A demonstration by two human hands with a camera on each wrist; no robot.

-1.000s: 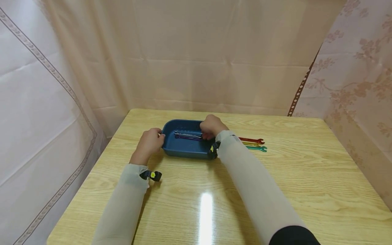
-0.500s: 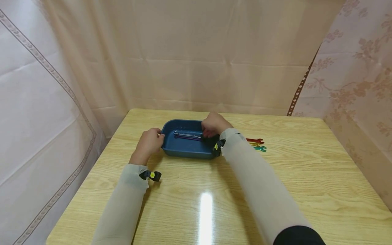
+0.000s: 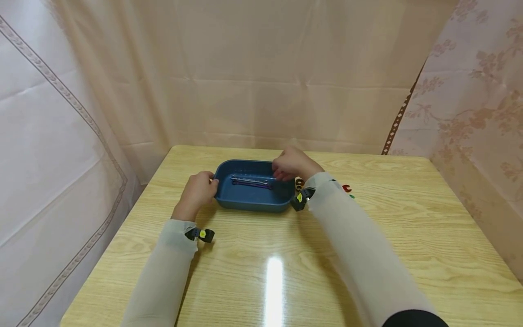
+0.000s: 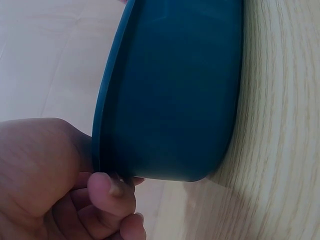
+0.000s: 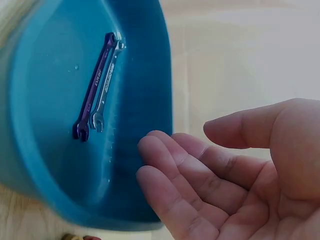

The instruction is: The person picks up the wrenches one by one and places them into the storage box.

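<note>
The left hand [image 3: 197,188] is pinching a blue tub [image 3: 245,199], and the right hand [image 3: 296,163] is holding nothing.
Head view: the tub is sitting on a table [image 3: 229,268], the right hand is hanging at its far right corner, and a red wrench [image 3: 347,188] is peeking out past the right sleeve [image 3: 359,245]. Left wrist view: thumb and finger are squeezing the tub's edge. Right wrist view: a purple wrench [image 5: 95,87] and a silver wrench [image 5: 107,84] are lying side by side inside the tub, and the hand is opening wide and loose.
</note>
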